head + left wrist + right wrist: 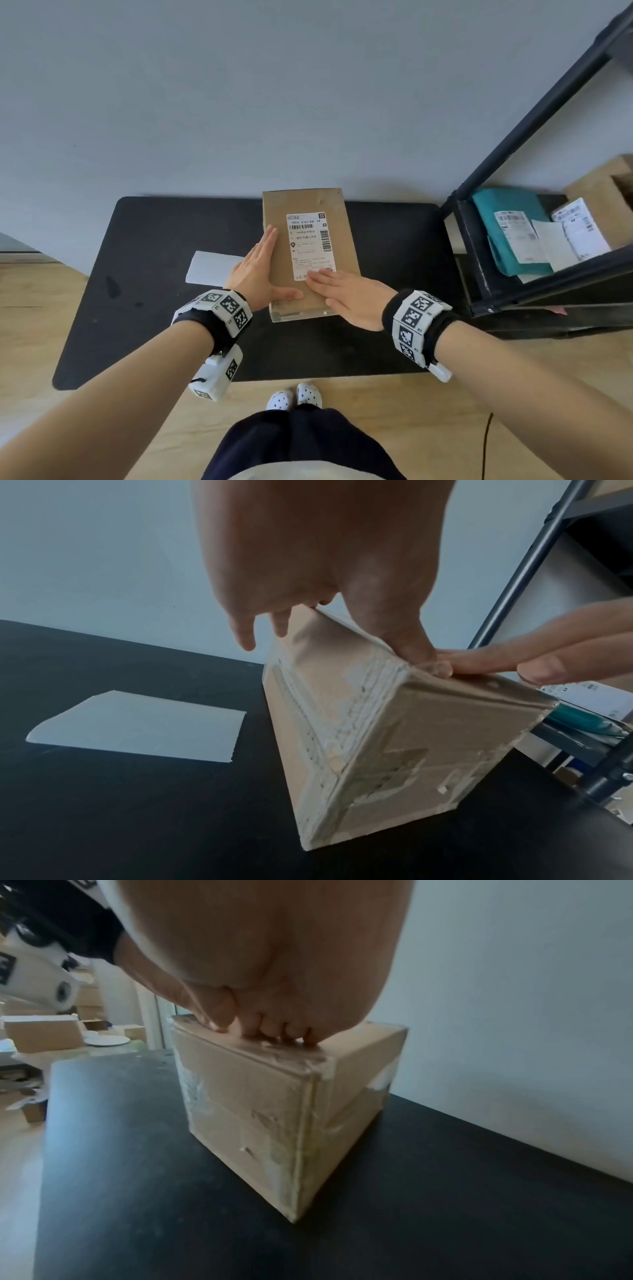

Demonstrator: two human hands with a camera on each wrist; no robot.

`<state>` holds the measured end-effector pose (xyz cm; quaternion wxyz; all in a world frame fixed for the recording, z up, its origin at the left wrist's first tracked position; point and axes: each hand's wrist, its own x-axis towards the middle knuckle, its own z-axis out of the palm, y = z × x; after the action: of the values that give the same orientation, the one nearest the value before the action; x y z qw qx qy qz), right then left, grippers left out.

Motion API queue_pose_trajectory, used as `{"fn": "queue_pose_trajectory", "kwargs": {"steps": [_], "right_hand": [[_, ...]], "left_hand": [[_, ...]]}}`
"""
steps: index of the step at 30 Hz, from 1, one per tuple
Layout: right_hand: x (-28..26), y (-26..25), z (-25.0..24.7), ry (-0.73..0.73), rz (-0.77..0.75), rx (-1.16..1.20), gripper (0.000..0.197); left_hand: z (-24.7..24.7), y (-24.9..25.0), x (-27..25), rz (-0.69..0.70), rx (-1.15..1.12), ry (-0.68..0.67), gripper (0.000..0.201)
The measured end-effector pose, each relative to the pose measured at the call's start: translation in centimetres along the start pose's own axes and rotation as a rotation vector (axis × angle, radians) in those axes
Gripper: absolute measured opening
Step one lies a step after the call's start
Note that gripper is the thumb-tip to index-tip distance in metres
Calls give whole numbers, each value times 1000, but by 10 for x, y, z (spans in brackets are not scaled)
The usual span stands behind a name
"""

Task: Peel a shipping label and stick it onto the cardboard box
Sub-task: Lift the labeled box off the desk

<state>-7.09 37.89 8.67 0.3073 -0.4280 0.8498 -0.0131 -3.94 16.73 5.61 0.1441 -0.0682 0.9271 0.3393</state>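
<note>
I see the brown, tape-patched cardboard box [310, 246] standing upright on the black worktop [154, 308], the white barcoded shipping label [310, 245] stuck flat on the box's top face.

label [310, 246] bottom edge under right hand [349, 299], its small print unreadable, shelf [534, 260] cropped

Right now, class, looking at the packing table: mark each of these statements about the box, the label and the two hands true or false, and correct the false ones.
1. The label lies on top of the box. True.
2. The right hand is curled into a fist. False: its fingers lie flat, on the label's near edge.
3. The left hand lies along the box's left side. True.
4. The white backing sheet lies on the box. False: it lies on the black table, left of the box.
</note>
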Motion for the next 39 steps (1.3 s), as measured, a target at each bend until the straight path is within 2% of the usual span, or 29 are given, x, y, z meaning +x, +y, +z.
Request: {"fn": "queue_pose_trajectory", "kwargs": {"steps": [3,7,9,12,17,22,25,29,32,35,39], "right_hand": [[-13,15,2,76,96,53,51],[-3,16,-6,262,321,309,58],[13,14,-10,339,438,485,70],[28,14,-10,417,569,743,88],[16,25,-2,451,665,991,92],[-1,27,14,555,690,1204,77],[-6,18,28,561,653,1335,67],[0,1,31,606,700,1332,52],[8,-3,22,610,822,1211,55],[13,-4,16,566,883,1158,59],[10,-5,17,565,860,1160,53]], "left_hand": [[1,1,1,-38,-96,-16,134],[1,4,9,-252,-338,37,132],[2,10,14,-322,-381,53,122],[1,16,17,-313,-369,49,98],[-6,11,14,-312,-358,-4,83],[-13,-4,4,-388,-365,-217,81],[-13,-2,0,-405,-389,-238,81],[-10,16,1,-435,-437,-146,69],[-4,22,4,-430,-477,-106,51],[0,21,4,-434,-477,-128,58],[2,15,0,-463,-582,-147,51]]}}
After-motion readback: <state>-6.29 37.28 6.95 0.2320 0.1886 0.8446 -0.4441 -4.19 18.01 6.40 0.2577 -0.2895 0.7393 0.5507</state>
